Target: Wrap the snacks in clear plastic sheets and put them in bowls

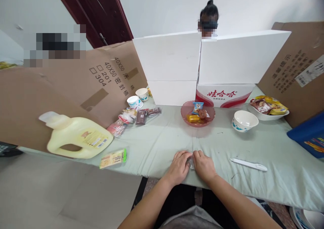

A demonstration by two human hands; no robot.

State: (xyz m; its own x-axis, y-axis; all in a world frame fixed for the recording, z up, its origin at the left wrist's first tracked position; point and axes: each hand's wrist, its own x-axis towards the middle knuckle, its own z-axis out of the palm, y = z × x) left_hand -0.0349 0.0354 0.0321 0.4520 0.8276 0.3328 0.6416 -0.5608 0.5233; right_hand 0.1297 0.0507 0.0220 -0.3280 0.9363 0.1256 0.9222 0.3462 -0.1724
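My left hand (179, 166) and my right hand (204, 166) meet at the near edge of the table (253, 144), which is covered with a pale green cloth. Between their fingertips both hands pinch a small clear wrapper (191, 162); what is inside is hidden. Straight beyond the hands stands a pink plate (186, 116) with a few wrapped snacks. A white plastic knife (248, 164) lies on the cloth to the right of my right hand.
A yellow jug (76, 137) lies on its side at the left, a green-edged packet (113, 158) near it. Snack packs (136, 116), two paper cups (138, 98), a white bowl (244, 120) and a snack dish (268, 108) stand farther back. White boxes, cardboard walls and a person behind.
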